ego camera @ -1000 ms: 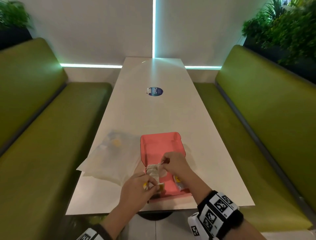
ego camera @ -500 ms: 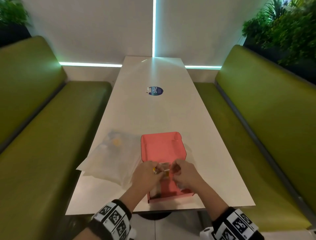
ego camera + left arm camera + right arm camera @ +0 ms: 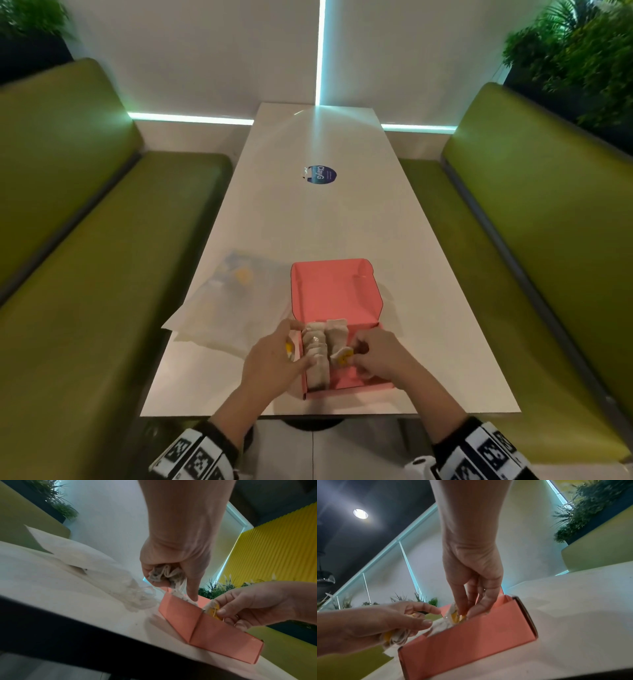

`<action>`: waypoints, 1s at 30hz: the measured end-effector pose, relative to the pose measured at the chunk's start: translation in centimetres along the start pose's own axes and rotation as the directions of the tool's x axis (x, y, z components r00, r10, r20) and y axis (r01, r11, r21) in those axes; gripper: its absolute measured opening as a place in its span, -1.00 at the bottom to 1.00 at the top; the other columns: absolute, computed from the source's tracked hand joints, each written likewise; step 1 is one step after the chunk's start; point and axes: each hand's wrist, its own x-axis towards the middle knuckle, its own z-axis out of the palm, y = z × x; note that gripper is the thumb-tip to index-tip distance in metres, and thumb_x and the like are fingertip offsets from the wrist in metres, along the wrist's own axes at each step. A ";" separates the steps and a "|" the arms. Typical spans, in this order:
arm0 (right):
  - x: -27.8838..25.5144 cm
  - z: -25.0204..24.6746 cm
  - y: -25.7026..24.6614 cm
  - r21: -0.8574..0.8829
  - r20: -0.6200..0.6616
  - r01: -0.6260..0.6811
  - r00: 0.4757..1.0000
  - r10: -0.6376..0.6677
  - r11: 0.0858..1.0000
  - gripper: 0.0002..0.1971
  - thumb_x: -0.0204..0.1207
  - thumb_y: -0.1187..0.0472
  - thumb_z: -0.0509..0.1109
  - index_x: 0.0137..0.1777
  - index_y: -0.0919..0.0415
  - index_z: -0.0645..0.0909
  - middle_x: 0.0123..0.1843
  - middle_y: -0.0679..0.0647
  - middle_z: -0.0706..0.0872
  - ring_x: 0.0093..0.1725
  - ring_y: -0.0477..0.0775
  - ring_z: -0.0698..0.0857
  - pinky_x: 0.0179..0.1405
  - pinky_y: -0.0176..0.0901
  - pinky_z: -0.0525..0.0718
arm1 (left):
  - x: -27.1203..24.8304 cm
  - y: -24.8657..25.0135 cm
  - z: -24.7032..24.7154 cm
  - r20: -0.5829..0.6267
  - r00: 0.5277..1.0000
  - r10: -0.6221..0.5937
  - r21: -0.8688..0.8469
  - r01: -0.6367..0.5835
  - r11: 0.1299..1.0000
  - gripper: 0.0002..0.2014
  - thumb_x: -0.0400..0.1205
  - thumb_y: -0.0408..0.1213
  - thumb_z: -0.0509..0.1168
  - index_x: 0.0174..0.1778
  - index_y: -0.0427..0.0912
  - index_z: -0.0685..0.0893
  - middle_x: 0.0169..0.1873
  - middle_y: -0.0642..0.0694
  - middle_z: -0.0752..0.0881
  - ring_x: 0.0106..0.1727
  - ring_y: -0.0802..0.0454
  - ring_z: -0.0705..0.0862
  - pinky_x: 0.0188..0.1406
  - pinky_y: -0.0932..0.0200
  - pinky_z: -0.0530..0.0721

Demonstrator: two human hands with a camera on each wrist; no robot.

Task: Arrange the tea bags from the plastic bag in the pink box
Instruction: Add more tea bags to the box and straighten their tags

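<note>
A: Hands status?

B: Left hand (image 3: 173, 555) is curled round a bunch of tea bags (image 3: 164, 574), index finger poking down into the pink box (image 3: 337, 298). Right hand (image 3: 380, 353) pinches one tea bag (image 3: 340, 356) by its yellow tag end, just over the box floor.

A: Handling?

B: Probably light, soft and crushable, with strings likely to snag. Best held by the tag or top edge, not the pouch.

A: Layout?

B: A row of bags (image 3: 317, 356) stands between the hands, against the box wall nearest the left hand. The plastic bag (image 3: 233, 308) lies on the surface (image 3: 308, 222) just beyond the left hand, beside the box.
</note>
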 end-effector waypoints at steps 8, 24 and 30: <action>2.2 2.9 -0.3 -0.072 -0.242 -0.045 0.970 0.026 0.996 -0.92 0.53 0.18 0.31 -0.14 0.11 0.47 -0.22 0.06 0.69 -0.28 0.06 0.68 -0.35 -0.25 0.54 | -0.1 -0.9 0.4 0.075 0.993 -0.085 -0.009 0.086 0.996 -0.35 0.44 0.09 0.46 0.38 0.14 0.31 -0.11 0.08 0.61 -0.08 0.09 0.63 -0.11 0.22 0.60; 2.1 4.2 0.3 -0.013 -0.343 -0.030 0.939 0.023 0.999 -0.78 0.40 0.16 0.50 -0.17 0.10 0.47 -0.28 -0.07 0.57 -0.22 -0.03 0.57 -0.31 -0.33 0.40 | -0.1 -0.8 0.3 0.088 0.990 -0.114 0.005 0.114 0.993 -0.37 0.49 0.06 0.43 0.42 0.10 0.31 -0.06 0.08 0.55 -0.07 0.13 0.56 -0.10 0.28 0.50; 2.1 4.4 -0.5 0.037 -0.359 -0.016 0.933 0.028 0.999 -0.69 0.43 0.17 0.48 0.14 0.24 0.57 0.03 0.11 0.74 -0.07 0.01 0.63 -0.12 -0.33 0.41 | 0.0 -0.9 0.2 0.098 0.989 -0.108 0.002 0.108 0.994 -0.39 0.49 0.05 0.43 0.41 0.10 0.35 -0.14 0.07 0.56 -0.11 0.10 0.59 -0.15 0.28 0.52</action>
